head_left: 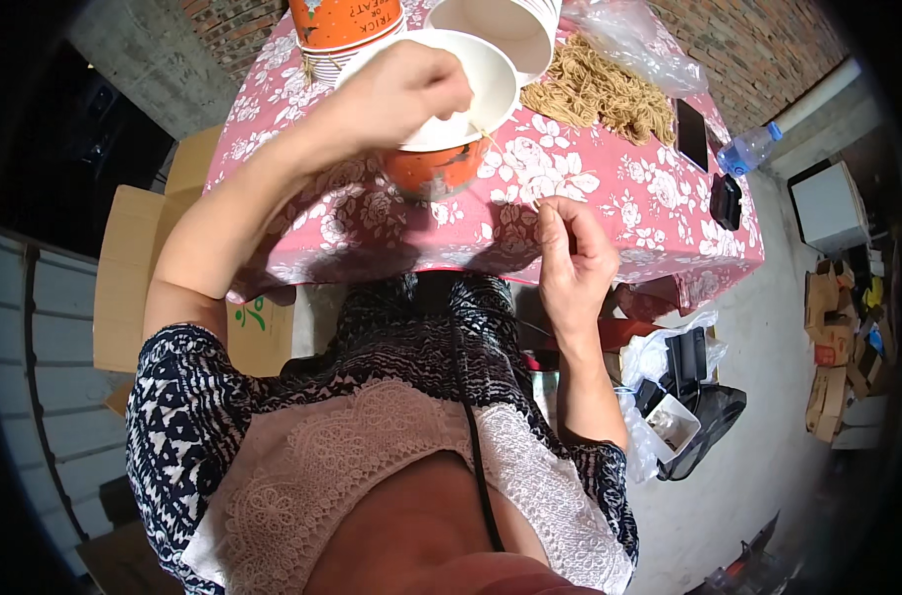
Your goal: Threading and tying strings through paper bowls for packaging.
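Observation:
An orange paper bucket (439,171) with a dark printed pattern and a white inside stands upright near the table's front edge. Over its mouth is my left hand (401,94), fingers curled closed; what they hold, if anything, is hidden. A short piece of tan cord (487,136) crosses the right side of the rim and hangs outside. To the right and nearer me, my right hand (577,260) pinches thumb and fingers together, with a small pale cord tip showing between them. My right hand is apart from the bucket.
Stacked orange buckets (347,25) stand behind, beside white nested buckets (501,35) lying tilted. A tan cord heap (605,89), plastic bag (634,45), phone (691,135), black case (726,202) and water bottle (750,149) lie right on the pink floral tablecloth (659,213). Cardboard (129,283) stands left.

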The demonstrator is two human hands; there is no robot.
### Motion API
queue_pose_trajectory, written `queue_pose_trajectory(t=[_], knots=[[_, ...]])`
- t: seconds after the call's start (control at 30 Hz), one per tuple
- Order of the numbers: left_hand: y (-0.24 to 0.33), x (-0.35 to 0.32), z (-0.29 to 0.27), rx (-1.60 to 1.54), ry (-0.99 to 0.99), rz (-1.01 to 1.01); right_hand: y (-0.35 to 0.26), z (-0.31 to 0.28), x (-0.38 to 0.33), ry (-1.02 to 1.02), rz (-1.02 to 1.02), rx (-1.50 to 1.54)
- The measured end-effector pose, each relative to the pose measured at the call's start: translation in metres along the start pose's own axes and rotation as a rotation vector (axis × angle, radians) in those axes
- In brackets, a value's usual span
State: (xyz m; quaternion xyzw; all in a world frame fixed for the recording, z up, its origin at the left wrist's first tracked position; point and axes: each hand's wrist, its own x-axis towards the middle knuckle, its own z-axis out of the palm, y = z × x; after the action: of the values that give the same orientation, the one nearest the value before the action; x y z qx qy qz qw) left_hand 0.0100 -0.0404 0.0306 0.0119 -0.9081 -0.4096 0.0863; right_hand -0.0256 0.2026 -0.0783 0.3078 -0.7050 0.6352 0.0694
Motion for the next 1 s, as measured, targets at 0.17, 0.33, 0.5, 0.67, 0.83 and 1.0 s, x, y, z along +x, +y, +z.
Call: queue_pose_trajectory(t=[0.17, 0.33, 0.5, 0.67, 0.83, 1.0], knots=[[-0.041, -0.008, -0.065, 0.618, 0.114, 0.446, 0.016, -0.025, -0.005, -0.118, 0.178, 0.064], [-0.084, -0.025, -0.081, 0.674, -0.012, 0.355, 0.019, -0.055, -0.01, -0.2, 0.29, 0.21], [-0.062, -0.046, -0.084, 0.677, 0.04, 0.377, -0.002, -0.067, -0.003, -0.077, 0.234, 0.4], [-0.014, -0.054, -0.053, 0.665, 0.035, 0.588, -0.035, -0.061, 0.022, -0.012, 0.129, 0.589], [0.015, -0.053, -0.01, 0.713, 0.105, 0.546, -0.068, -0.034, 0.034, -0.054, 0.054, 0.569], [0.012, -0.035, 0.034, 0.638, 0.302, 0.488, -0.075, -0.009, 0.037, -0.255, 0.314, 0.753]])
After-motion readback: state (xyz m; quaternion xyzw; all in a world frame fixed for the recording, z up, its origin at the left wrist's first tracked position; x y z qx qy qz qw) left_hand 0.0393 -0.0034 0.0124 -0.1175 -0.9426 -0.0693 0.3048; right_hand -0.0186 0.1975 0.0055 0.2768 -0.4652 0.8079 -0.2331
